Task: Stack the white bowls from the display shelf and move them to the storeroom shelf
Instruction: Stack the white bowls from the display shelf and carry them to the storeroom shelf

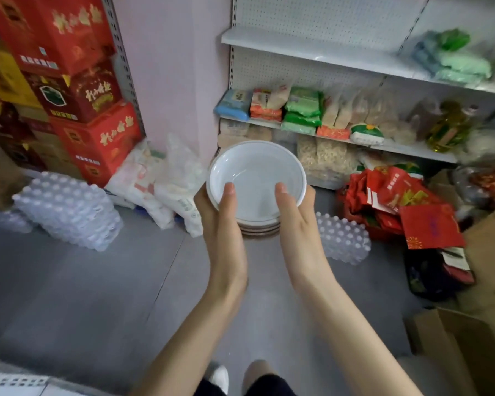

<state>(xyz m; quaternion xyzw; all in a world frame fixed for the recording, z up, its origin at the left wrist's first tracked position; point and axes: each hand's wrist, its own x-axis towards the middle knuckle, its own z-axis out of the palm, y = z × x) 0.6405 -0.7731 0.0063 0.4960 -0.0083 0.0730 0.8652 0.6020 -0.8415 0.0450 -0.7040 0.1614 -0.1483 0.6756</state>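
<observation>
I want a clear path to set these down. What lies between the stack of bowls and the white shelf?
In the head view, nothing: the bowl stack, gripped by left hand and right hand, overlaps the shelf directly.

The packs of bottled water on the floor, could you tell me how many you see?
2: one large pack left by the red boxes, one smaller pack right, partly behind the right hand. More may be hidden.

A stack of bowls [257, 178] sits between a person's left hand [222, 212] and right hand [295, 215], before a storeroom shelf [312, 50] loaded with food packets [300, 110]. Cartons [69, 81] stand stacked at left, bottled-water packs [69, 210] on the floor [97, 295] below them.
</observation>
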